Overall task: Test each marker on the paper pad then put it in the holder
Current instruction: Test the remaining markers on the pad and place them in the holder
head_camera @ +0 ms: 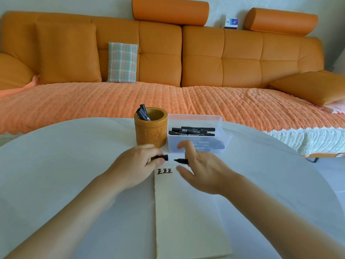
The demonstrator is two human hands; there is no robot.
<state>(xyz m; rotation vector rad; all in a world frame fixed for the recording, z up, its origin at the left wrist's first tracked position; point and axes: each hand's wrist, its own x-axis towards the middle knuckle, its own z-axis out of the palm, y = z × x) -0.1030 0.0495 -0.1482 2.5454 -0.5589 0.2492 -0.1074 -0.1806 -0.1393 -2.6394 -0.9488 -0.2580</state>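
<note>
A cream paper pad (186, 217) lies on the white round table (65, 165), with three black characters (164, 171) written near its top edge. My left hand (134, 165) pinches a black marker cap (162, 157) just above the pad. My right hand (201, 171) holds the uncapped black marker (181, 161), its tip pointing left toward the cap with a small gap between them. A carved wooden holder (151, 130) stands behind my hands with several black markers (142, 113) in it.
A clear plastic bin (196, 134) with several black markers stands right of the holder. An orange sofa (168, 58) with a woven throw runs behind the table. A plaid cushion (122, 62) leans on its backrest.
</note>
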